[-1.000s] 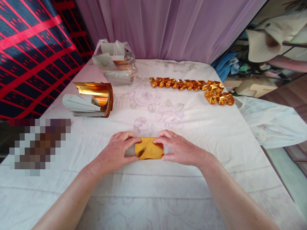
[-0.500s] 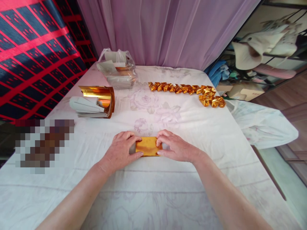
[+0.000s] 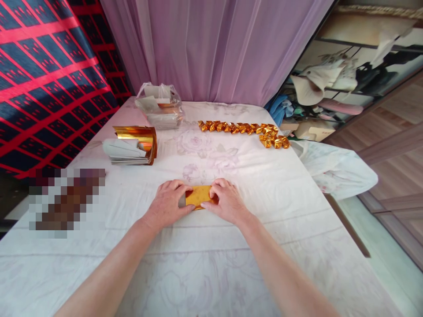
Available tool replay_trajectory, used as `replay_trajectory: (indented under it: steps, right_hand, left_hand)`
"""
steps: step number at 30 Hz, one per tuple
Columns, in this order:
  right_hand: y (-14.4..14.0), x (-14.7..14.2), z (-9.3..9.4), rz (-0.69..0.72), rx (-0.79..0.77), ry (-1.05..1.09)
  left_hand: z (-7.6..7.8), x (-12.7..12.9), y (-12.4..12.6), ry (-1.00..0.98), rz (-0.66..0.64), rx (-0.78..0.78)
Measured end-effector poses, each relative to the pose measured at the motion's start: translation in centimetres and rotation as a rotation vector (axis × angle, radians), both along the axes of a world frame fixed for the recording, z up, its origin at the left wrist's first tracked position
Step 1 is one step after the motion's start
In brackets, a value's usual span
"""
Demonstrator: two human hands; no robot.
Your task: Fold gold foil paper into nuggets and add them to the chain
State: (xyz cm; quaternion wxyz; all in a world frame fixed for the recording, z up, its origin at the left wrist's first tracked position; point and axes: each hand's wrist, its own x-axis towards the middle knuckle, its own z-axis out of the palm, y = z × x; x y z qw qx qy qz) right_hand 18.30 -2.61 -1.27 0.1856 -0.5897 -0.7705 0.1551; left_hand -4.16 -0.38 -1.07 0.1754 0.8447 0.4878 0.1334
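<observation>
A folded piece of gold foil paper (image 3: 197, 197) lies on the white flowered cloth (image 3: 211, 264), held flat between both hands. My left hand (image 3: 168, 203) pinches its left end, where a grey underside shows. My right hand (image 3: 224, 200) presses its right end with fingers over the paper. Only a small gold strip shows between the two hands.
A stack of gold foil sheets (image 3: 132, 145) with curled tops lies at the left. Behind it stands a clear plastic bag of sheets (image 3: 160, 105). A row of several folded gold pieces (image 3: 243, 130) runs along the back right. A pixelated patch (image 3: 66, 200) sits at the left edge.
My hands have moved closer together, so less gold paper shows between them. The camera has tilted, and everything looks smaller and further away.
</observation>
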Motion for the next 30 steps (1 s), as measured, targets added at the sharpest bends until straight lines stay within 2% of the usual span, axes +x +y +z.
replay_trajectory:
  steps: [14, 23, 30]
  right_hand:
    - [-0.5, -0.3, -0.8, -0.026, 0.080, -0.036]
    - [-0.2, 0.6, -1.0, 0.032, 0.040, 0.020]
    - [0.0, 2.1, -0.9, 0.142, -0.026, 0.102]
  left_hand:
    - [0.0, 0.3, -0.1, 0.020, 0.025, 0.027]
    - [-0.1, 0.5, -0.2, 0.025, 0.024, 0.072]
    - [0.0, 0.4, -0.2, 0.017, 0.021, 0.064]
